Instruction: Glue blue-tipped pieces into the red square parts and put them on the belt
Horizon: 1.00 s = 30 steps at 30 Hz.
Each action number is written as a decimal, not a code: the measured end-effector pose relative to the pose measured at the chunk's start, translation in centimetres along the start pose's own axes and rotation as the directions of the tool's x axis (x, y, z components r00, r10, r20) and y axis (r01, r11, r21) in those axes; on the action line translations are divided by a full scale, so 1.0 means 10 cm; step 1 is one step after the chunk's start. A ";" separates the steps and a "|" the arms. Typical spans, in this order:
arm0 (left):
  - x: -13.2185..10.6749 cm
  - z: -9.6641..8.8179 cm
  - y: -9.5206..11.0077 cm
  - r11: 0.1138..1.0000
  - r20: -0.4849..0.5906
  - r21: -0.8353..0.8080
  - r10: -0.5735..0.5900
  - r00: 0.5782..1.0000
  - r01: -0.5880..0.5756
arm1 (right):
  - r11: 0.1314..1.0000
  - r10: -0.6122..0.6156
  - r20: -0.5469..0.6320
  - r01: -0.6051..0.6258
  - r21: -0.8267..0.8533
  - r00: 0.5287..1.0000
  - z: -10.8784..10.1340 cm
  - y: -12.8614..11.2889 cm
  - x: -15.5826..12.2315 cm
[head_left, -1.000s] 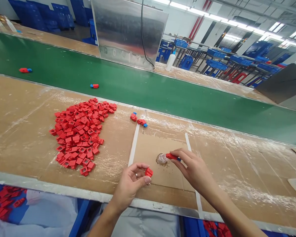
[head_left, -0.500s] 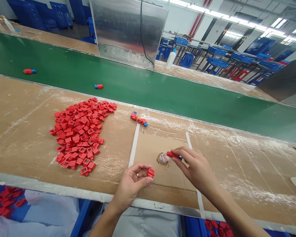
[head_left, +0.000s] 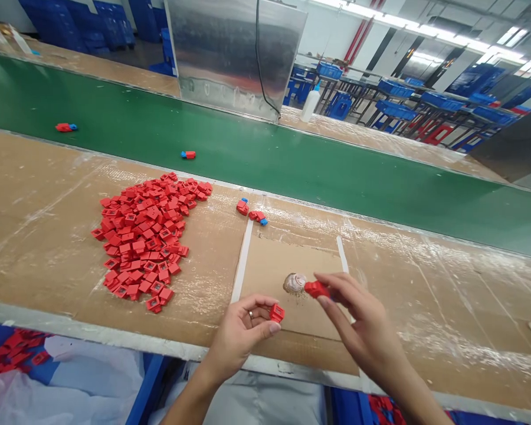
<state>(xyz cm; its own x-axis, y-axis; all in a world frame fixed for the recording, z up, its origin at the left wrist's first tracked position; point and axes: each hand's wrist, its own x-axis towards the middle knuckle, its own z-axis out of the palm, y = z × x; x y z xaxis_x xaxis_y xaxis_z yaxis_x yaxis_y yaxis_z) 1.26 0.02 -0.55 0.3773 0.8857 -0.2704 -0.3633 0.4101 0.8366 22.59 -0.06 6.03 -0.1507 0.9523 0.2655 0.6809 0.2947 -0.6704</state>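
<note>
Between the thumb and fingers of my left hand (head_left: 243,330) is a small red plastic block (head_left: 277,313) with a square opening facing up. My right hand (head_left: 358,313) pinches a red plastic piece (head_left: 316,288); a little blue shows by the fingers, and the rest of it is hidden. Just left of that piece, a whitish paste blob (head_left: 296,283) with a brown stain round it sits on a cardboard sheet (head_left: 269,254). The two held parts are apart from each other.
A large pile of red blocks (head_left: 144,236) lies to the left. Two red-and-blue pieces (head_left: 257,216) rest beyond the cardboard, and two more (head_left: 189,154) on the green conveyor belt (head_left: 230,159). A white bottle (head_left: 310,104) stands across the belt. Blue bins (head_left: 153,383) are below the table edge.
My right hand has drawn the red piece back from the paste, slightly right and nearer to me. The belt pieces have shifted right. My left hand still holds its block.
</note>
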 end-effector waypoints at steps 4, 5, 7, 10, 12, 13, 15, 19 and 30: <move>-0.01 0.02 0.00 1.000 -0.001 0.020 0.012 1.000 -0.012 | 0.969 0.097 0.091 -0.115 0.219 0.991 0.25 -0.10 -0.20; -0.01 0.02 0.00 1.000 0.000 0.021 0.009 1.000 -0.009 | 0.954 0.125 0.108 -0.149 0.258 0.986 0.31 -0.10 -0.24; -0.01 0.03 0.00 1.000 0.006 0.017 0.001 1.000 -0.002 | 0.925 0.185 0.133 -0.218 0.312 0.974 0.40 -0.08 -0.28; -0.01 0.04 -0.01 1.000 0.023 0.014 0.006 1.000 -0.006 | 0.894 0.242 0.164 -0.286 0.344 0.956 0.46 -0.05 -0.31; -0.02 0.05 0.00 1.000 0.026 0.023 0.018 0.999 -0.019 | 0.887 0.251 0.180 -0.301 0.350 0.951 0.45 -0.05 -0.31; -0.02 0.05 0.00 0.999 0.025 0.028 0.024 0.999 -0.024 | 0.887 0.250 0.186 -0.302 0.349 0.950 0.45 -0.05 -0.31; -0.03 0.06 0.01 0.999 0.023 0.032 0.029 0.999 -0.030 | 0.892 0.244 0.194 -0.298 0.341 0.950 0.44 -0.05 -0.31; -0.04 0.06 0.02 0.998 0.027 0.052 0.033 0.999 -0.034 | 0.928 0.188 0.172 -0.232 0.293 0.967 0.43 -0.05 -0.31; -0.04 0.05 0.04 0.995 0.065 0.081 0.054 0.996 -0.059 | 0.976 0.042 0.121 -0.067 0.208 0.992 0.52 -0.07 -0.41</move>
<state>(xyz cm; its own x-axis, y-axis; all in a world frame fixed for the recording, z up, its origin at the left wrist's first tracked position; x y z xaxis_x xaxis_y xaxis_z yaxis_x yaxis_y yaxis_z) 1.43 -0.24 0.16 0.4118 0.8906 -0.1932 -0.3150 0.3380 0.8868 19.02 -3.74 1.84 -0.2077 0.9664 0.1511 0.5253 0.2405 -0.8162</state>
